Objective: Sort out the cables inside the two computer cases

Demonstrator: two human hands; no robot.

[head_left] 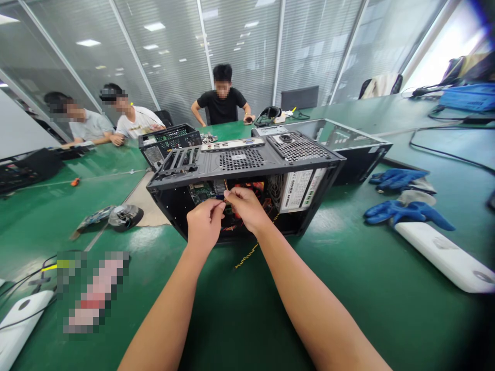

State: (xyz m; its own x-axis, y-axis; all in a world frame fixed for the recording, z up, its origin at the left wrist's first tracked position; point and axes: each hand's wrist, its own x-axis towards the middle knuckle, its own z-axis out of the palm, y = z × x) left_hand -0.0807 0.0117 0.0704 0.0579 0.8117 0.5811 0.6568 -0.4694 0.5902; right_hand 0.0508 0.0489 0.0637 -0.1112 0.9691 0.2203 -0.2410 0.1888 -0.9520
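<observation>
A black computer case [266, 169] lies in front of me with its open side towards me. Both my hands reach to that opening. My left hand [204, 224] is closed in a pinch, thumb against the fingers, near the green circuit board [200, 194]. Just beside it, my right hand [246, 207] pinches too, in front of a fan with red and orange parts. Whatever lies between the fingertips of either hand is too small to make out. A power supply [302, 190] with a white label fills the case's right end. A yellow-and-black twisted cable [247, 255] hangs out onto the table.
Blue-and-grey gloves [410, 214] and a white device [444, 255] lie right. A roll of tape [126, 217] is left; another white device [23, 330] with cables sits lower left. Behind stand a second case [168, 141] and a dark panel [359, 159]. Several people sit across the green table [340, 309].
</observation>
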